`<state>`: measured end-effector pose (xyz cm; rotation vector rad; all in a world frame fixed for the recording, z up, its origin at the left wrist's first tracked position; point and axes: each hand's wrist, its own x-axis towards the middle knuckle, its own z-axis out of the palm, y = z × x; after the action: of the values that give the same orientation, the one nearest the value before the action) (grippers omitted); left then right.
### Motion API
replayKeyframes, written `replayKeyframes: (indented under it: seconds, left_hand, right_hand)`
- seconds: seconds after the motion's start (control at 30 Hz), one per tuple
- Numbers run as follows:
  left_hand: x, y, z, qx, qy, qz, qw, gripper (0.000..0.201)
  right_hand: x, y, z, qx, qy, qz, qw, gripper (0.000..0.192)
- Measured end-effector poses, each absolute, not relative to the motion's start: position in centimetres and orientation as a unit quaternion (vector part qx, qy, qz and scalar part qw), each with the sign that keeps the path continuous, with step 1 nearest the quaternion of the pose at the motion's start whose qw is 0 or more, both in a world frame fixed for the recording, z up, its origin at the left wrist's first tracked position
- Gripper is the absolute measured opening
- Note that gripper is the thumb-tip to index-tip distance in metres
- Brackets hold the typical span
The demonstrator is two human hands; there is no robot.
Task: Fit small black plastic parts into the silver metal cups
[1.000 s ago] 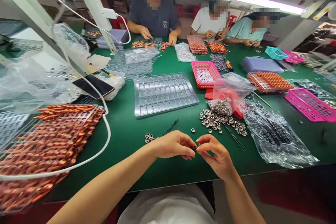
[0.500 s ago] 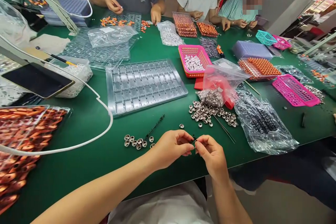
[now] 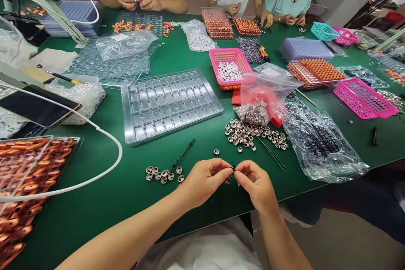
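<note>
My left hand and my right hand meet fingertip to fingertip above the near table edge. Pinched between them is a small black plastic part, mostly covered by the fingers. To the left of my hands lie several round metal caps beside a thin black plastic strip. One single metal cap rests just beyond my fingers. A bigger heap of metal caps spreads behind my right hand, with metal tweezers at its right side.
A clear blister tray lies ahead. Beyond the caps are a plastic bag, a pink basket of white pieces and a bag of black parts. A white cable loops at left near orange parts. Co-workers sit opposite.
The view has shifted slightly. My hands keep hold of the black part, its position between the fingertips slightly altered. A co-worker opposite has brought both hands together.
</note>
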<state>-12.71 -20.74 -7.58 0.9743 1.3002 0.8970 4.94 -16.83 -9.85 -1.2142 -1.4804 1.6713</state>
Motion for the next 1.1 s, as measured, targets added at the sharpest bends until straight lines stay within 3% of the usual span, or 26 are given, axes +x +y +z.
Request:
replayKeyframes:
  seconds: [0.47,0.8,1.1]
  left_hand:
    - [-12.4,-20.7,-8.2,0.367,0.554,0.402,0.629,0.020]
    - [-13.0,-20.6,-9.0,0.323,0.507,0.414,0.684,0.025]
    - [-12.6,-20.8,-8.6,0.304,0.530,0.411,0.676,0.021]
  right_hand:
    - [5.2,-15.5,-10.4,-0.394,-0.503,0.732,0.236,0.020]
    - [5.1,-15.1,-10.5,-0.391,-0.541,0.718,0.198,0.017]
    - [5.1,-15.5,-10.3,-0.390,-0.591,0.672,0.216,0.014]
